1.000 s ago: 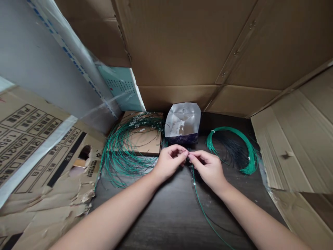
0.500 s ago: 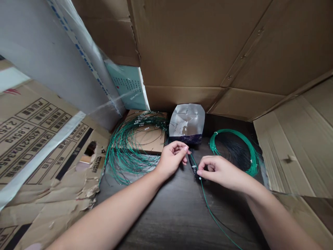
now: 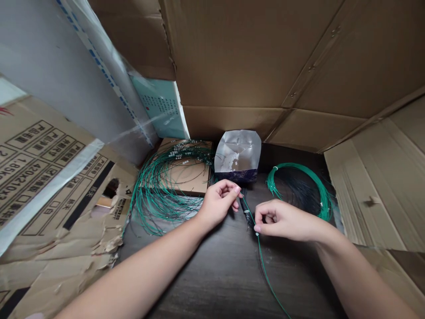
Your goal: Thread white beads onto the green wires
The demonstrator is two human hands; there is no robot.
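A thin green wire (image 3: 265, 266) runs between my two hands and trails down toward the front edge of the view, with a darker strand beside it. My left hand (image 3: 222, 199) pinches its upper end. Lower down, my right hand (image 3: 277, 219) has thumb and forefinger closed on the same wire, and a small white bead (image 3: 257, 234) sits on it just below those fingertips. Behind the wire lies a black bundle (image 3: 246, 213) with a pale tie around it. Past my left hand stands an opened silver-lined pouch (image 3: 237, 153) holding small white beads.
On the left, a loose heap of green wires (image 3: 159, 190) with white beads spreads over a flat cardboard box (image 3: 194, 177). A tied green wire coil (image 3: 307, 168) lies at right, with black strands (image 3: 297, 192) inside it. Cardboard walls (image 3: 232, 53) enclose the dark table (image 3: 212, 274).
My right hand has slid slightly down the wire, away from my left hand, and the bead is a little lower. The trailing wire has swung left. The view has shifted slightly.
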